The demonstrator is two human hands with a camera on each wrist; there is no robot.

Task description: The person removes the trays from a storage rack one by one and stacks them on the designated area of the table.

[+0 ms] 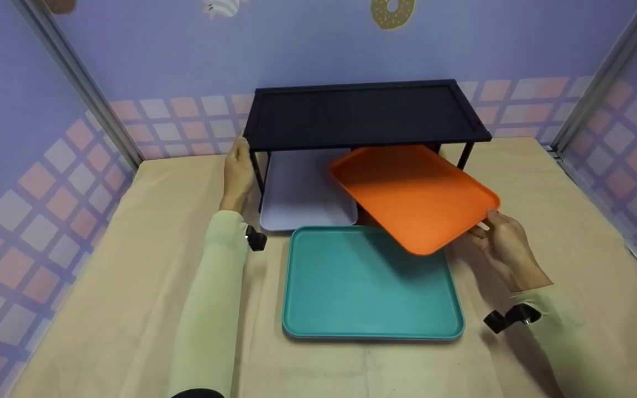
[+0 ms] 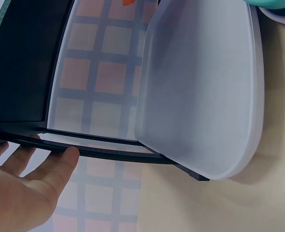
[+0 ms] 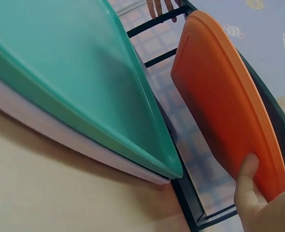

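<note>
My left hand [image 1: 239, 157] rests with straight fingers against the front left corner of a black rack [image 1: 363, 113]. In the left wrist view its fingertips [image 2: 60, 157] touch the rack's thin black bar [image 2: 108, 152]. My right hand [image 1: 491, 224] pinches the near right corner of an orange tray [image 1: 412, 193], thumb [image 3: 247, 171] on the rim. That tray [image 3: 224, 96] hangs tilted in the air, its far end under the rack's front edge. A pale lavender tray [image 1: 302, 193] lies partly under the rack [image 2: 205, 87].
A teal tray [image 1: 368, 282] lies flat on the tan table [image 1: 147, 265] in front of the rack, stacked on another pale tray [image 3: 60, 130]. Purple checked walls [image 1: 47, 182] close the table on the left, back and right.
</note>
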